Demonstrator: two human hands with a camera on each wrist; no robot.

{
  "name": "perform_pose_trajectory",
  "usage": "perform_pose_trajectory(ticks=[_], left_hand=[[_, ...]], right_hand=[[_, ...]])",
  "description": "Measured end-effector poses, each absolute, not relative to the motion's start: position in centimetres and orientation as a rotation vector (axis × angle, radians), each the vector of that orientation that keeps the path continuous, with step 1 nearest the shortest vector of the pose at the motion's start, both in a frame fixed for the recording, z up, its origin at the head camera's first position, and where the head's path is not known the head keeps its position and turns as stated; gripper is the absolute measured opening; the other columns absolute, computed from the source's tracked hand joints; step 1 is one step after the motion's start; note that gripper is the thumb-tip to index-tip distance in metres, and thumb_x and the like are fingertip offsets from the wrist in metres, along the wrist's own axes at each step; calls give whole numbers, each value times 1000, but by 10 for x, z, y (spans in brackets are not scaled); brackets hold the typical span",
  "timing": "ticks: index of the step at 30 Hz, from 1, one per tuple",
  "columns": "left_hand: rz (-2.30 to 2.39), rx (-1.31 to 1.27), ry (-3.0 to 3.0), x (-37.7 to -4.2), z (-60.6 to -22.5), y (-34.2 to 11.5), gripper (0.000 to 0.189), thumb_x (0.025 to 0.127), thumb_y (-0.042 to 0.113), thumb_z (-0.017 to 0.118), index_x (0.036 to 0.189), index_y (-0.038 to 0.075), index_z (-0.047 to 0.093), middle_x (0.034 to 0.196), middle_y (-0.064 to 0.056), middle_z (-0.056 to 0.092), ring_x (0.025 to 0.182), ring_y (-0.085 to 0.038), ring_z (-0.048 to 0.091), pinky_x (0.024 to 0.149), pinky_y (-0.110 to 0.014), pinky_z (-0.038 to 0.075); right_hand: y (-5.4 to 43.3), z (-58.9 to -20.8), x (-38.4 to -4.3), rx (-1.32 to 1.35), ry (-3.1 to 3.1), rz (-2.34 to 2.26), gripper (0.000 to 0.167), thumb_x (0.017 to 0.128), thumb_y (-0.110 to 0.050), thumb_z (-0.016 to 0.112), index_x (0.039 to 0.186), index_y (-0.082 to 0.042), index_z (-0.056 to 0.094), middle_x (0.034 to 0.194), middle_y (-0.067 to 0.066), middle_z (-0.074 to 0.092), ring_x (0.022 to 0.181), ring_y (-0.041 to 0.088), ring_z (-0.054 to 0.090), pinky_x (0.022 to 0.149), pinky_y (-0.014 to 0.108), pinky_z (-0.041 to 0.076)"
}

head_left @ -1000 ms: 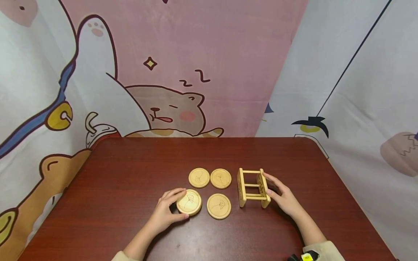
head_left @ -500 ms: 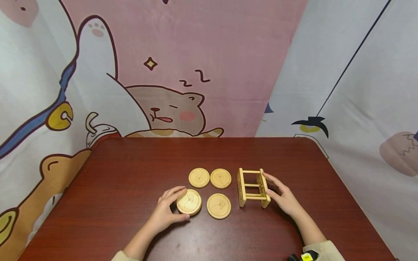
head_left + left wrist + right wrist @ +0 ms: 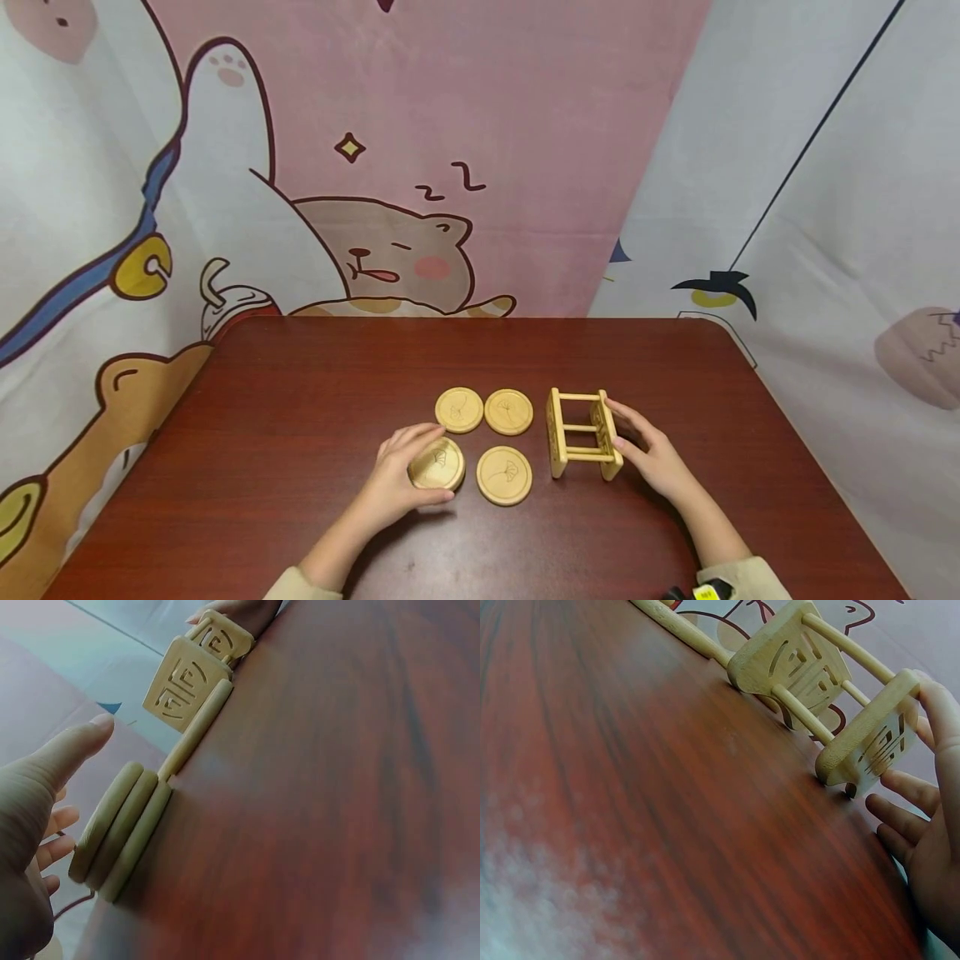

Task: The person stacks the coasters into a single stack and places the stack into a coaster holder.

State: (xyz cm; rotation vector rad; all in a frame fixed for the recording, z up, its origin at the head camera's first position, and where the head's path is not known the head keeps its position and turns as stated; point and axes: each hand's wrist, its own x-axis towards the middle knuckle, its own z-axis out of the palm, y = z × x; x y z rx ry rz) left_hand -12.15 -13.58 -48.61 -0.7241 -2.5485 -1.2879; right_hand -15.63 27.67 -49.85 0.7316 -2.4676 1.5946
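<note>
Three round wooden coasters form a stack on the table, with a leaf drawn on the top one. Around its left side is my left hand, fingers hovering at the far edge and thumb at the near side. In the left wrist view the thumb stands clear of the stacked coasters; finger contact behind them is hard to tell. To the right is a wooden coaster rack, two slotted side panels joined by rods. My right hand rests its fingertips against the rack's right panel, fingers fairly straight.
Single coasters lie flat between stack and rack: one at the near side, one at the far left and one at the far right. The reddish-brown table ends at a cartoon-printed cloth.
My left hand has shifted a little to the right over the stack and now covers more of its left side. My right hand and the rack have stayed in place.
</note>
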Motion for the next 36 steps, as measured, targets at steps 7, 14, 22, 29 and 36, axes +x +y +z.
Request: perform_pose_trajectory(ticks=[7, 14, 22, 29, 36], left_hand=[[-1219, -779, -2590, -125, -477, -121, 87, 56, 29, 92, 133, 7, 57, 132, 0, 53, 124, -20, 42, 100, -50, 24], [-1112, -875, -2597, -129, -473, -109, 89, 56, 35, 91, 134, 9, 57, 133, -1, 52, 123, -21, 42, 99, -50, 26], [-999, -962, -2633, -133, -470, -94, 91, 56, 43, 89, 134, 11, 57, 132, -4, 53, 122, -19, 42, 99, -48, 27], [-842, -1016, -2674, -135, -468, -82, 94, 54, 48, 87, 135, 12, 56, 131, 1, 55, 121, -18, 43, 96, -45, 30], [-773, -1045, -2725, -136, -467, -73, 93, 54, 51, 86, 135, 14, 57, 132, 6, 54, 119, -15, 43, 97, -42, 30]], right_hand=[[277, -499, -157, 734, -2466, 1604, 54, 94, 4, 54, 145, -3, 38, 143, 24, 40, 123, 3, 43, 94, 19, 39], [277, -498, -157, 723, -2480, 1590, 54, 95, 3, 54, 146, -4, 38, 144, 22, 39, 123, 2, 42, 93, 20, 39], [278, -500, -157, 726, -2480, 1591, 54, 95, 2, 54, 146, -5, 38, 145, 21, 39, 124, 2, 42, 94, 19, 38], [278, -501, -157, 740, -2463, 1585, 55, 94, 4, 54, 146, -4, 38, 144, 22, 39, 123, 1, 42, 93, 18, 38], [279, -502, -158, 725, -2475, 1590, 53, 95, 2, 54, 145, -4, 38, 144, 23, 40, 122, 1, 43, 93, 17, 37]])
